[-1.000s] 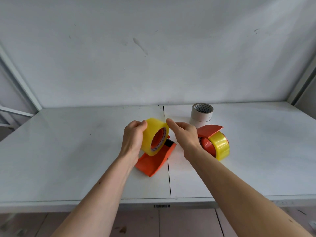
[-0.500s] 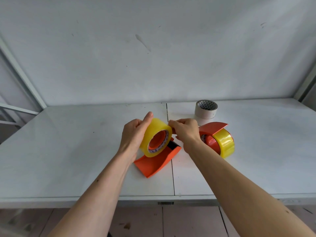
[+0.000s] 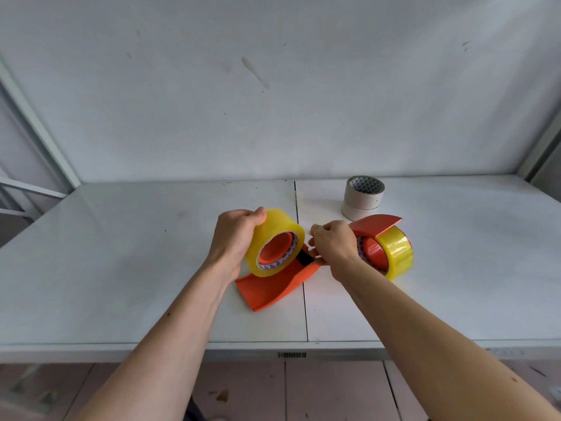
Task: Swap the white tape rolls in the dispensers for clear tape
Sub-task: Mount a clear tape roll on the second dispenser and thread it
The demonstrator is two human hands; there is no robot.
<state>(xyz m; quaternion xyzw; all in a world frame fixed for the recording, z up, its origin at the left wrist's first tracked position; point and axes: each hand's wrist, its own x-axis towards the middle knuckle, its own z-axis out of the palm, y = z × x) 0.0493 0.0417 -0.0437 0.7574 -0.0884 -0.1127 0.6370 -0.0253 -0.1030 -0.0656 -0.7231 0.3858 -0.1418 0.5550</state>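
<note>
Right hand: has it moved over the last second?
Yes. The right hand has dropped from the top of the tape roll to the black front end of the near dispenser, beside the table seam.

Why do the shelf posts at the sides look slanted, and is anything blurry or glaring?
Head view: the wide-angle lens splays the side posts outward; light is soft and even, shadows faint; the clear tape roll under the left hand stays sharp, and the table shows only a mild sheen.

White table (image 3: 121, 268): two orange dispensers (image 3: 273, 287) (image 3: 376, 227) are seated mid-table; stacked white rolls (image 3: 362, 199) are placed just behind the right dispenser.
</note>
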